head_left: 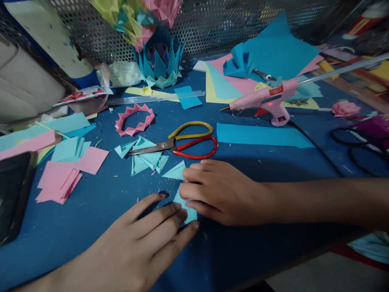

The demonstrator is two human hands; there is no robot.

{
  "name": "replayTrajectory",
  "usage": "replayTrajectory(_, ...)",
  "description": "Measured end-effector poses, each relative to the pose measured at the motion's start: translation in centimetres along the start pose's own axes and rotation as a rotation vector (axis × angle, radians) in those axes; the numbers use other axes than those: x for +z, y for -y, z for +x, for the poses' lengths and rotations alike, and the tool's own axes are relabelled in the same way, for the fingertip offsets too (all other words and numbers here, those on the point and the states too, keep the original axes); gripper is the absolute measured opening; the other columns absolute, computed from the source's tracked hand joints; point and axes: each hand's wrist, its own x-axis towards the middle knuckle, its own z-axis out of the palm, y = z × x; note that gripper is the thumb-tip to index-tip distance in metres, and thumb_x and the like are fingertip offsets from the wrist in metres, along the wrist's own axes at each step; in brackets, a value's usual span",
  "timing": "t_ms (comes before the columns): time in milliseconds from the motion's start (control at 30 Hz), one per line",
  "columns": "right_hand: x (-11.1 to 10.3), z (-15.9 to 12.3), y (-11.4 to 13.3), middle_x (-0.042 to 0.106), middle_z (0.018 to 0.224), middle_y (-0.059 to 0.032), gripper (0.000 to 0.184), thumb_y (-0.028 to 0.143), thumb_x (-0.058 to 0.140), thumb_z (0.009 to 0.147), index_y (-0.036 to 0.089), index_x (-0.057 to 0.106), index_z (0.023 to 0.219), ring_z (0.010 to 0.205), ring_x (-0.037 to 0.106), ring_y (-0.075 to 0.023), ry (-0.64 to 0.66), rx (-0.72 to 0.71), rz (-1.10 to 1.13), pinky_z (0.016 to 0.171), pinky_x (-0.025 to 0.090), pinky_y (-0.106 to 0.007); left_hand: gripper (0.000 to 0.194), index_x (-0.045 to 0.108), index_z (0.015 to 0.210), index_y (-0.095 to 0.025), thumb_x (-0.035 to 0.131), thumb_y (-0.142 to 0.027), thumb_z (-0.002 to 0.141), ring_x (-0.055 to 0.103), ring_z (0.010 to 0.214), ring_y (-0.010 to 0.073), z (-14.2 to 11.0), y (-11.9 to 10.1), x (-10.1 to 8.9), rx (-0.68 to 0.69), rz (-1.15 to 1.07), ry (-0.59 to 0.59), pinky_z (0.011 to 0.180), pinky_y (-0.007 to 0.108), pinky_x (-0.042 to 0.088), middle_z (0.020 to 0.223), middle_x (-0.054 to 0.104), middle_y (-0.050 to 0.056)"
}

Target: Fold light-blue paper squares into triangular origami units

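Note:
A small light-blue piece of paper lies flat on the blue table, partly hidden under both hands. My left hand is spread, its fingertips resting on the paper's lower left side. My right hand has its fingers curled and pressed onto the paper's upper part; whether it pinches an edge is hidden. Just beyond lies a folded light-blue triangle, partly behind the right fingers. Scissors with yellow and red handles rest with their blades across several folded light-blue pieces.
Pink paper squares and a phone lie at left. A pink zigzag ring sits behind the scissors. The pink glue gun, its cord trailing right, stands beyond a blue strip. A blue paper flower stands at the back.

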Motion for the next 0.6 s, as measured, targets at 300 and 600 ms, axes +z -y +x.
replayTrajectory(300, -0.06, 0.07, 0.15, 0.059, 0.093, -0.005, 0.021, 0.029, 0.041, 0.101, 0.018, 0.059, 0.1, 0.074, 0.044, -0.019, -0.006, 0.004, -0.023, 0.067, 0.029, -0.033, 0.044, 0.062, 0.134, -0.017, 0.027, -0.018, 0.109, 0.056, 0.118, 0.0182, 0.07, -0.05, 0.18, 0.002, -0.005, 0.009, 0.124, 0.039, 0.01, 0.118, 0.071, 0.001)
replayTrajectory(600, 0.15, -0.18, 0.02, 0.064, 0.1, -0.0063, 0.018, 0.033, 0.051, 0.1, 0.016, 0.056, 0.1, 0.086, 0.054, -0.0204, -0.082, 0.037, -0.015, 0.074, 0.037, -0.033, 0.044, 0.063, 0.133, -0.019, 0.027, -0.021, 0.109, 0.057, 0.117, 0.0198, -0.03, -0.16, 0.09, 0.015, 0.049, 0.025, 0.123, 0.04, 0.01, 0.12, 0.071, 0.002)
